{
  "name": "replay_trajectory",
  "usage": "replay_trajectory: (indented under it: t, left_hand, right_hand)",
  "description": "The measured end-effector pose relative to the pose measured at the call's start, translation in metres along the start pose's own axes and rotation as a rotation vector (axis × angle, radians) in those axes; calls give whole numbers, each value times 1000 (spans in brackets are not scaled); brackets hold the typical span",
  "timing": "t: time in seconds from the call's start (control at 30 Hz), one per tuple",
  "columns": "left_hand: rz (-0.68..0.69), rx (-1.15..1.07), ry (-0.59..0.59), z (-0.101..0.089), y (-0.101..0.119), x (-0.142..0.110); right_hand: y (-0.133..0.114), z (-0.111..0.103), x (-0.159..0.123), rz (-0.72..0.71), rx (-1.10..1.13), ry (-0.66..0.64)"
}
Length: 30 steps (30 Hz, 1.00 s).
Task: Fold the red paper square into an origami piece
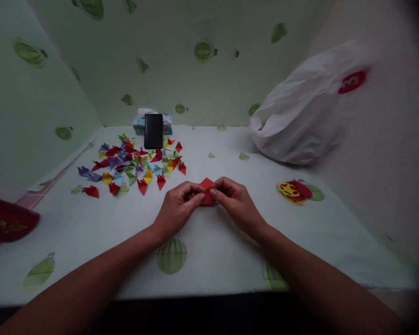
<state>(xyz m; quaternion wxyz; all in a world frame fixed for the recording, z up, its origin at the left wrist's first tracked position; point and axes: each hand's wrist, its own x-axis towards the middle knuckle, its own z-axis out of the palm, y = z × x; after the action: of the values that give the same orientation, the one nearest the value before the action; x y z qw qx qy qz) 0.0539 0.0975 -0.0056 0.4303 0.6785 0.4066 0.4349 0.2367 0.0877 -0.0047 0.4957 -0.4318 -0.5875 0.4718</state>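
1. Shows a small, plain red piece of folded paper (pixel 207 184), brighter toward the far tip and darker lower down.
2. Points one corner toward the back edge of the pale desk with green balloon print (pixel 223 260), both sides slanting away from that tip.
3. Sits between front and back edges, well apart from both, roughly midway between left and right edges.
4. Is pinched at both sides, between thumb and fingers of the left hand (pixel 177 204) and right hand (pixel 236 201).
5. Disappears partly behind fingertips, leaving full outline and number of folds unclear.
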Motion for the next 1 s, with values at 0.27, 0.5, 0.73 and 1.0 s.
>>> replay_trajectory:
  t: [0.27,0.5,0.73,1.0]
  left_hand:
    - [99,142,48,0,3,-1]
    - [243,287,98,2,1,-3]
    - [324,369,111,4,-2,-4]
    - [360,479,62,5,-3,-6]
  right_hand:
    - [1,0,0,-31,-59,-7]
    - [2,1,-1,-28,-97,26]
    - [3,3,-2,-55,-159,45]
    - [0,2,-3,-121,-282,40]
